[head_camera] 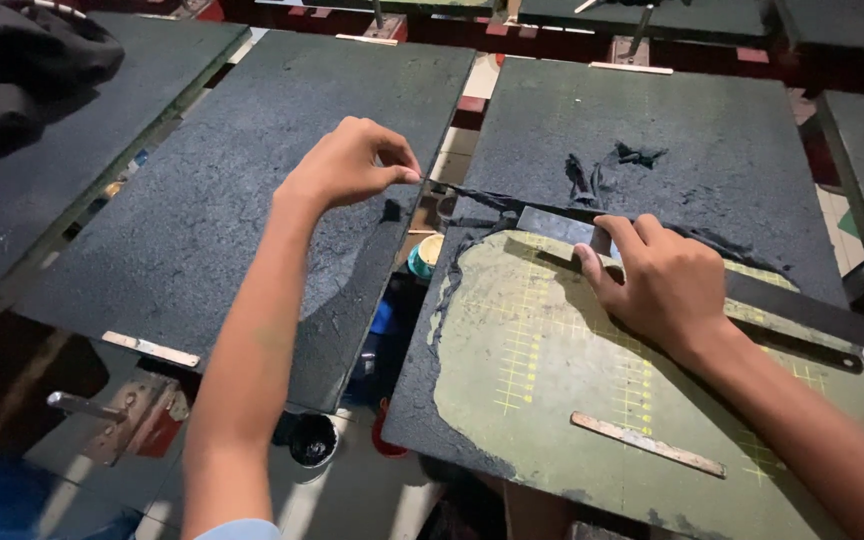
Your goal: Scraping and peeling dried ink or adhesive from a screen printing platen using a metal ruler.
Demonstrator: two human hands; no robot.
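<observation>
Centrally, two flat boards crusted with dark coating: left board (202, 200); right board (652, 130), partly scraped to yellow-gridded green. Long metal scraper blade (812, 312) lies across the right board, right hand (667, 285) pressing it. Left hand (347, 165) pinches a peeled coating strip (472, 192).

My right hand (667, 285) covers the middle of the flat metal scraper (812, 315), so I can't see where blade meets handle. My left hand (352, 165) pinches something thin and dark at the board's far-left corner; it is too small to tell what. The near edge of the green-coated board (552, 400) runs off the bottom of the frame. The dark cloth (12, 70) at far left is cut off, and the cans (312, 440) under the boards are half hidden.
</observation>
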